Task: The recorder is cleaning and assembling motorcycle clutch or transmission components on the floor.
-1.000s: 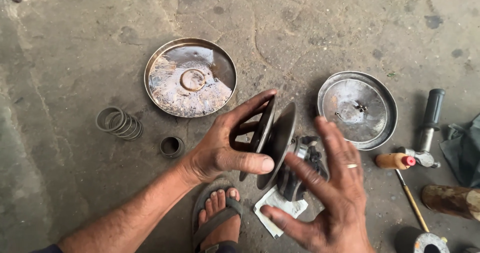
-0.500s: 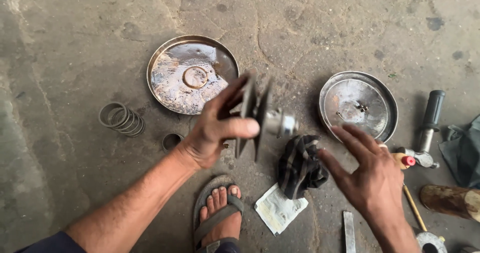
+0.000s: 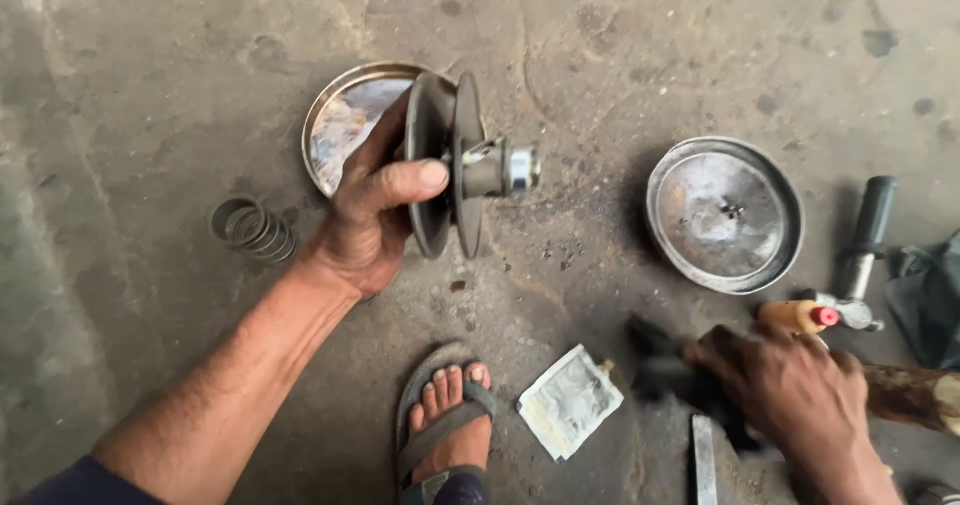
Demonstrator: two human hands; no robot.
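Observation:
My left hand point(image 3: 375, 210) grips a dark metal pulley point(image 3: 450, 160) made of two discs on a short shaft, held on edge above the concrete floor, the shaft's shiny end pointing right. Behind it lies a round rusty metal dish point(image 3: 340, 125), partly hidden by the hand and pulley. My right hand point(image 3: 790, 395) is low at the right, closed over a dark, blurred object point(image 3: 660, 370) on the floor. A second round grey metal cover point(image 3: 725, 213) lies beyond it.
A coil spring point(image 3: 252, 228) lies at the left. A white sachet point(image 3: 568, 400) sits by my sandalled foot point(image 3: 448, 420). At the right are a black-handled tool point(image 3: 868, 230), an orange-handled tool point(image 3: 800, 315), a flat metal strip point(image 3: 705, 460) and a wooden handle point(image 3: 915, 395).
My left hand lifted the pulley up and left, away from the dark object. My right hand dropped down to the floor and closed on that dark object.

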